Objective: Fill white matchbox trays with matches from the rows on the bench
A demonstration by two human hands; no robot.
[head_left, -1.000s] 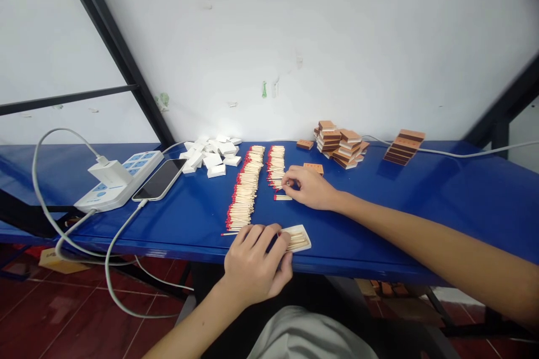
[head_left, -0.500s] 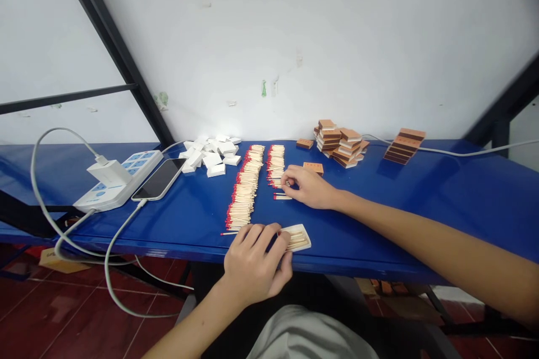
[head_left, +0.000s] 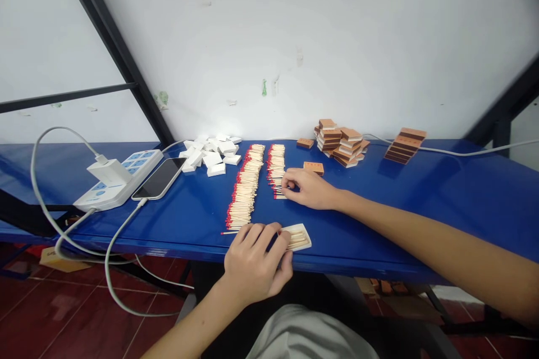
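Observation:
My left hand (head_left: 257, 261) is closed around the left end of a small white matchbox tray (head_left: 306, 245) at the table's front edge. Several matchsticks (head_left: 297, 235) lie in this tray, partly covered by my fingers. My right hand (head_left: 311, 188) rests at the near end of the shorter row of red-headed matchsticks (head_left: 277, 161). Its thumb and forefinger are pinched on matchsticks there; red heads show just left of the fingertips. A longer row of matchsticks (head_left: 244, 190) runs to the left of it. Just behind my right hand lies a brown matchbox (head_left: 314, 168).
White matchbox trays (head_left: 213, 152) are heaped at the back left, beside a phone (head_left: 160, 179) and a power strip (head_left: 101, 193) with looping cables. Stacked matchboxes (head_left: 341, 143), another matchbox (head_left: 305, 143) and a striped brown sheet (head_left: 405, 146) stand along the wall.
My right hand has shifted very slightly, and the loose matchsticks under its fingertips now sit closer to the short row. My left hand and the tray have stayed put.

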